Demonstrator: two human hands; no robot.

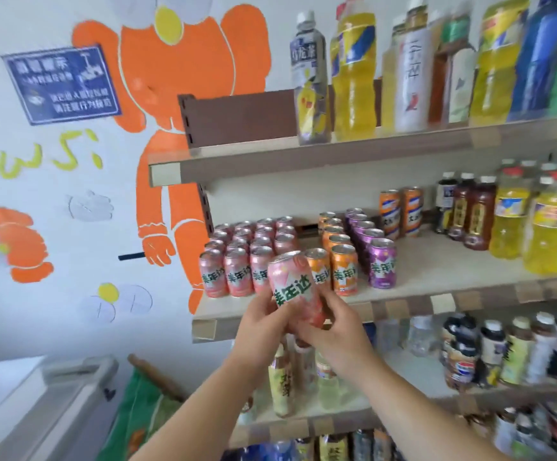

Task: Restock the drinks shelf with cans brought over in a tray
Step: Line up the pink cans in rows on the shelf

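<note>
One head view looks forward at the shelf (436, 257) from close by. It is tilted, so the shelf slants across the frame; the wall (54, 194) fills the left.

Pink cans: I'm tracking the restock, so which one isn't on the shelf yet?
The tilted pink can held by the left hand and right hand; the other pink cans stand upright on the shelf.

A person's left hand (263, 319) and right hand (337, 331) are raised together, holding one tilted pink can (292, 284).
Both bare forearms reach upward. The left grips the can's lower left side; the right wraps its bottom end, fingers curled.
</note>
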